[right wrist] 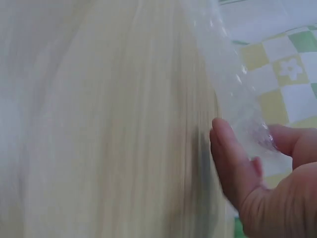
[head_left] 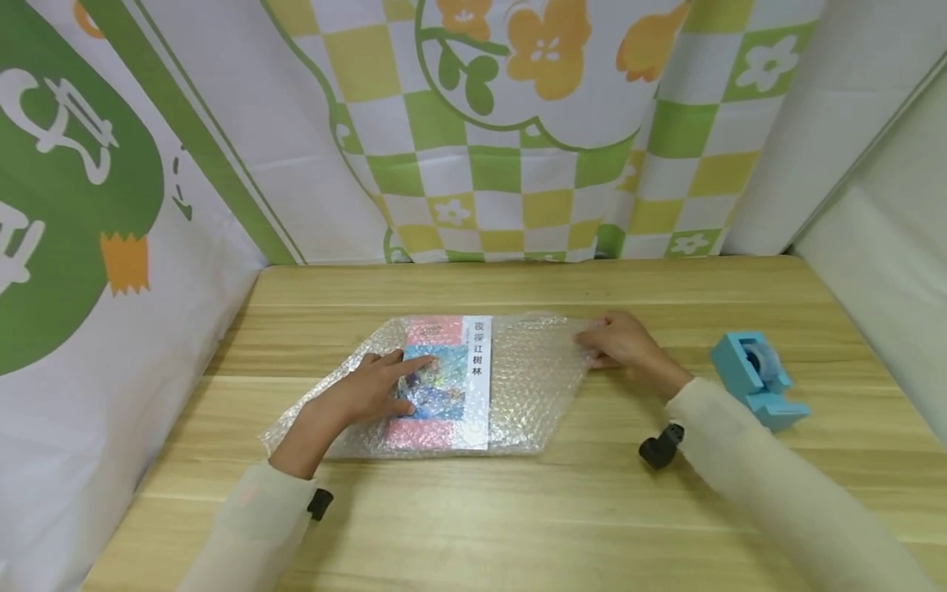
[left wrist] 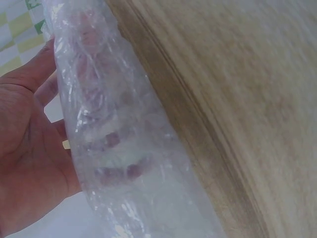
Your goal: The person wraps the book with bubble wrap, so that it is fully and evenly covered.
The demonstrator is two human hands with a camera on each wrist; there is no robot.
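Observation:
A book with a pink and blue cover and white strip lies on the table within clear bubble wrap. The left hand rests over the book's left part, fingers spread; in the left wrist view the hand is beside the wrap, some fingers seen blurred through it. At the wrap's upper right corner the right hand pinches its edge; in the right wrist view the thumb and fingers of this hand hold the film.
A blue tape dispenser with a roll of clear tape stands on the wooden table, right of the right hand. A patterned green, yellow and white cloth hangs behind the table's back edge. White sheeting flanks both sides.

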